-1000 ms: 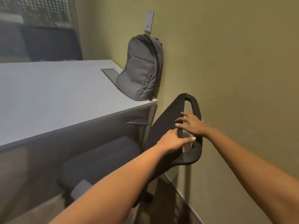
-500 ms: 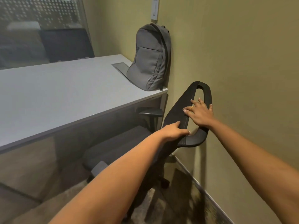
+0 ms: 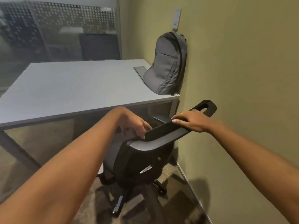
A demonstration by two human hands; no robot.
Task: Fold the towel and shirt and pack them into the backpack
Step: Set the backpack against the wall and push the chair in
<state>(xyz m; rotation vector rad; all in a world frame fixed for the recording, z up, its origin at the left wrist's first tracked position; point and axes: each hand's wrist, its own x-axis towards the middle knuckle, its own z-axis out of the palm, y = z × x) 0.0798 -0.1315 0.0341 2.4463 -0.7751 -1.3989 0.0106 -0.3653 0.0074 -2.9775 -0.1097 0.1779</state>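
Both my hands are on the black office chair (image 3: 142, 159), which stands just beside the near edge of the worktop (image 3: 72, 88), its back toward me.

Left hand (image 3: 135, 125): reaches over the top edge of the chair back at its left end; fingers (image 3: 142, 135) curled down over the front side of the edge, closed on it as far as I can see, though the tips are partly hidden behind the frame.

Right hand (image 3: 192, 121): lies palm down on the top edge of the chair back toward its right end, fingers spread and draped over it. A ring shows on one finger. The looped handle of the chair back projects beyond this hand toward the wall (image 3: 242, 78).

Backpack (image 3: 168, 65): grey, upright on the far right corner of the worktop, leaning against the wall, its zips apparently closed.

Towel and shirt: neither in view.

Floor (image 3: 100, 204) below the chair base is carpeted.
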